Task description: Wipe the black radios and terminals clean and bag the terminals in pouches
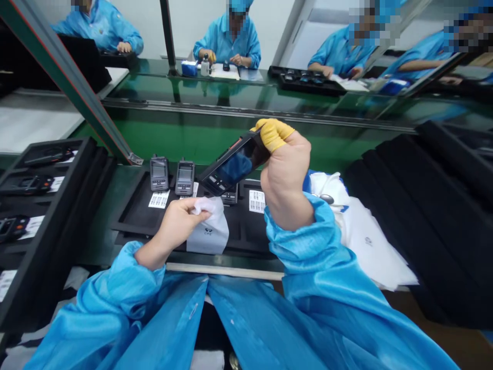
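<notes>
My right hand (283,154), with yellow covers on some fingers, grips one end of a black handheld radio (236,163). The device is tilted in the air, its dark screen and buttons facing me. Lower and to the left, my left hand (179,223) pinches the gathered top of a white plastic bag (210,231) printed with "CPE". The radio's lower end is just above the bag. Behind them a black foam tray (134,210) bears two upright radios, one on the left (159,173) and another beside it (185,178). A third radio (230,195) is partly hidden.
Stacked trays with radios (26,185) stand at left. White bags (373,246) lie at right, near black foam trays (419,216). A label sheet (257,201) lies on the middle tray. Across the green bench (246,95), several co-workers in blue sit working.
</notes>
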Available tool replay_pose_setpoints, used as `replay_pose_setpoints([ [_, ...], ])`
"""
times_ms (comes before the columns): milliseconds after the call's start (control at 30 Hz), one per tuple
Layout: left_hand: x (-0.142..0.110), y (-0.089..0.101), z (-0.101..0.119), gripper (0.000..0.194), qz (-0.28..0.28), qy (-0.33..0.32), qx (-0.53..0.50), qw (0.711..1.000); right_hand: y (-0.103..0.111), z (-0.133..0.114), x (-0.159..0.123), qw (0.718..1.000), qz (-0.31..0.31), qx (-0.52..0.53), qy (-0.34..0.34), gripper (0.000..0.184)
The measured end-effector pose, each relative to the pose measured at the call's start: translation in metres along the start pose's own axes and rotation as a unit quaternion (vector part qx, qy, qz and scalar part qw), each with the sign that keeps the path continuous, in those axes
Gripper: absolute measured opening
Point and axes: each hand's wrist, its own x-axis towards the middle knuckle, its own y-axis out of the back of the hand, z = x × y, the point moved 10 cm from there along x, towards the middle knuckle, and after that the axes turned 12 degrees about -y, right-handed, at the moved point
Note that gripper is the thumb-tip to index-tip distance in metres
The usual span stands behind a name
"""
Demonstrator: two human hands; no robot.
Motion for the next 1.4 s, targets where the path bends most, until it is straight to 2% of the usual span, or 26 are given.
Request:
replay_pose_setpoints([
  [133, 0.004, 0.001, 0.008, 0.031, 0.012, -0.006, -0.023, 1.000, -0.001, -0.016, -0.003, 0.999, 0.028, 0.031, 0.017, 0.036],
  [233, 0.004, 0.001, 0.010, 0.030, 0.014, -0.007, -0.036, 0.999, -0.006, -0.022, -0.008, 0.999, 0.020, 0.041, 0.020, 0.029],
  [533, -0.003, 0.005, -0.008, 0.041, 0.048, 0.004, -0.071, 0.996, -0.007, -0.003, -0.017, 0.993, 0.011, 0.116, -0.006, 0.024],
  [700, -0.001, -0.002, -0.015, 0.048, 0.048, -0.010, -0.093, 0.994, -0.013, -0.005, -0.019, 0.998, -0.022, 0.049, -0.025, 0.021],
  [867, 0.004, -0.013, -0.006, 0.053, 0.023, -0.030, -0.125, 0.991, -0.031, -0.009, -0.025, 0.995, -0.081, -0.029, -0.048, 0.019],
  [1000, 0.008, -0.017, 0.001, 0.047, 0.022, -0.067, -0.080, 0.994, -0.038, 0.002, -0.030, 0.988, -0.111, -0.060, -0.088, 0.012],
  [1133, 0.013, -0.021, 0.013, 0.042, 0.052, -0.126, -0.036, 0.990, -0.028, 0.011, -0.038, 0.985, -0.118, -0.049, -0.118, 0.004],
  [1233, 0.017, -0.032, 0.032, 0.038, 0.064, -0.166, 0.005, 0.984, -0.014, 0.008, -0.048, 0.982, -0.147, -0.070, -0.098, 0.006],
  [1300, 0.018, -0.044, 0.050, 0.036, 0.059, -0.195, 0.025, 0.979, 0.008, 0.001, -0.051, 0.989, -0.119, -0.061, -0.066, 0.015],
  [1400, 0.018, -0.064, 0.074, 0.033, 0.051, -0.225, 0.004, 0.973, 0.062, -0.001, -0.050, 0.999, -0.009, -0.033, -0.042, 0.032],
])
